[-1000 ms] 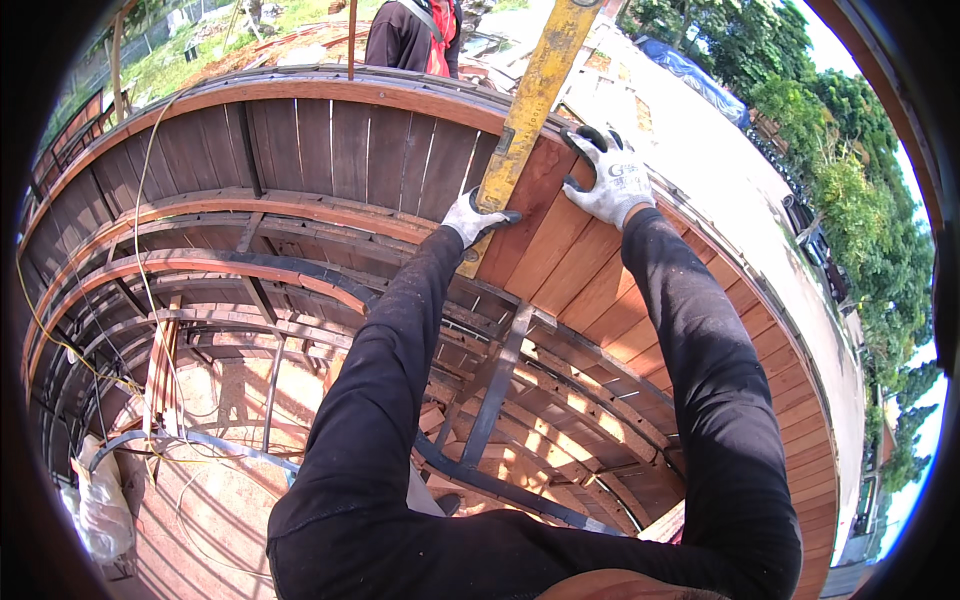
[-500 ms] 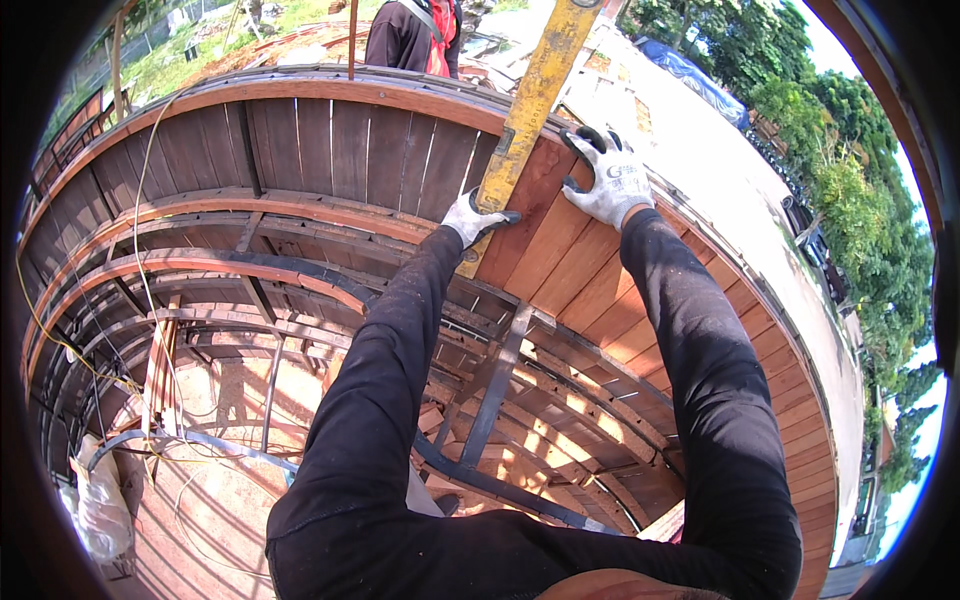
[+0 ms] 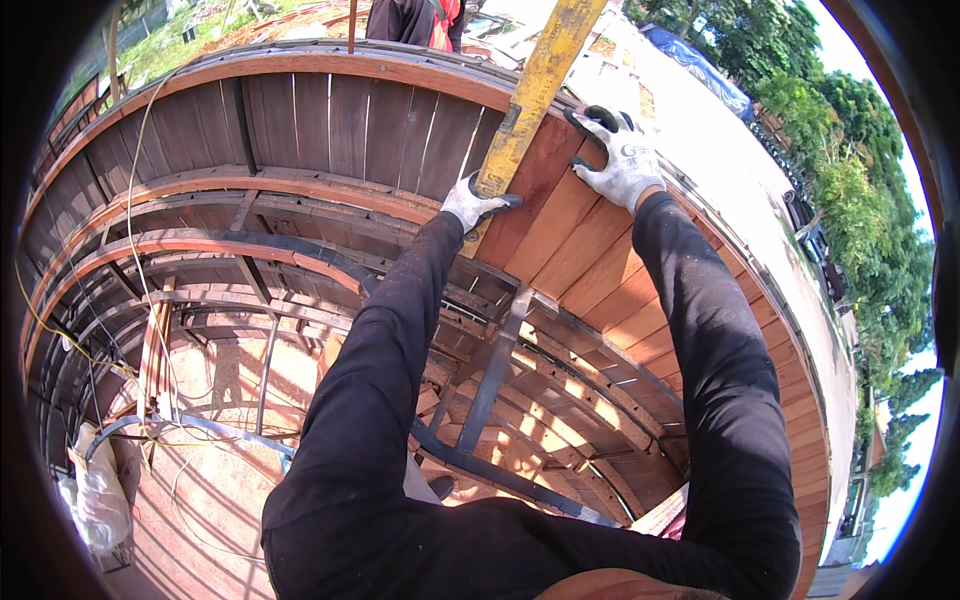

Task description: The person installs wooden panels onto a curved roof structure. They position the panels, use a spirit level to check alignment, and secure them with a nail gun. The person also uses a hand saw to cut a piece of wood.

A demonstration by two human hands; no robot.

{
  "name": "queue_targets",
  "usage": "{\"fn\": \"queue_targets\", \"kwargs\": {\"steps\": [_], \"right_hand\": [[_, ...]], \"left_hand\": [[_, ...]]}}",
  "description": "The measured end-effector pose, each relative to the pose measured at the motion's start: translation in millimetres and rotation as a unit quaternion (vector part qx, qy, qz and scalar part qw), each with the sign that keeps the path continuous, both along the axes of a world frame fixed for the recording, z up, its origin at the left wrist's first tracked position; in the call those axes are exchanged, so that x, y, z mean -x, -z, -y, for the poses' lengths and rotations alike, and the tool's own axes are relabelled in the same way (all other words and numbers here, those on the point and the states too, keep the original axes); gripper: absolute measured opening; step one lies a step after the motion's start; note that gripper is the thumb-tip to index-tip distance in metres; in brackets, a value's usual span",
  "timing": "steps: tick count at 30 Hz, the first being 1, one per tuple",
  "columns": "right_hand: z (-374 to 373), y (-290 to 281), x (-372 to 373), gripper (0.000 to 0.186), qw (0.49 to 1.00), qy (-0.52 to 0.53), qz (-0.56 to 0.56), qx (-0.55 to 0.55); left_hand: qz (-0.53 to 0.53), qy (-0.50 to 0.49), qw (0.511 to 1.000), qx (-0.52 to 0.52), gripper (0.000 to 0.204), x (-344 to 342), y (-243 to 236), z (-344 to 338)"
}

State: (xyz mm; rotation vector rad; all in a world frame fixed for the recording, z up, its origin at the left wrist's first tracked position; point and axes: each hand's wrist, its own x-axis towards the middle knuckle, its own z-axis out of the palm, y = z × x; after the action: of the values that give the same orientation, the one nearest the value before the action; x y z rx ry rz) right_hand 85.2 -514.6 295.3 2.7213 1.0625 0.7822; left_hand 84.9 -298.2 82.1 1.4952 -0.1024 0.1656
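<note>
Both my hands wear white gloves with dark fingertips. My left hand [image 3: 478, 203] is closed round the lower part of a long yellow spirit level [image 3: 525, 125], its thumb across the front face. The level stands tilted against the curved wall, its top leaning right and running out of view. Beside it is a reddish wooden plank [image 3: 541, 170], in a row of lighter brown planks [image 3: 585, 240]. My right hand [image 3: 622, 158] grips at the top edge of these planks, thumb on the near side and fingers bent over the edge. Some of its fingertips are hidden.
Dark slats [image 3: 340, 130] line the wall's left part, with curved rails [image 3: 300, 185] below. A dark metal post [image 3: 495, 365] rises beneath my arms. Loose cables [image 3: 135, 200] hang at left, near a white plastic bag [image 3: 100, 495]. Another person [image 3: 415, 22] stands beyond the wall.
The whole view has shifted slightly, with the wall higher in the picture. My right hand has moved a little to the right along the edge. My left hand keeps its hold on the spirit level.
</note>
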Motion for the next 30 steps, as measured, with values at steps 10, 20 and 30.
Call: {"fn": "queue_targets", "kwargs": {"steps": [10, 20, 30], "right_hand": [[1, 5, 0, 0.064, 1.000, 0.021, 0.006, 0.015], [3, 4, -3, 0.062, 1.000, 0.024, 0.006, 0.019], [3, 2, 0, 0.063, 1.000, 0.024, 0.001, 0.015]], "left_hand": [[-0.049, 0.022, 0.998, 0.029, 0.066, 7, 35, -5], [-0.042, -0.013, 0.999, 0.001, 0.044, 12, 27, 2], [-0.068, -0.004, 0.998, -0.010, 0.046, 10, 30, 0]]}}
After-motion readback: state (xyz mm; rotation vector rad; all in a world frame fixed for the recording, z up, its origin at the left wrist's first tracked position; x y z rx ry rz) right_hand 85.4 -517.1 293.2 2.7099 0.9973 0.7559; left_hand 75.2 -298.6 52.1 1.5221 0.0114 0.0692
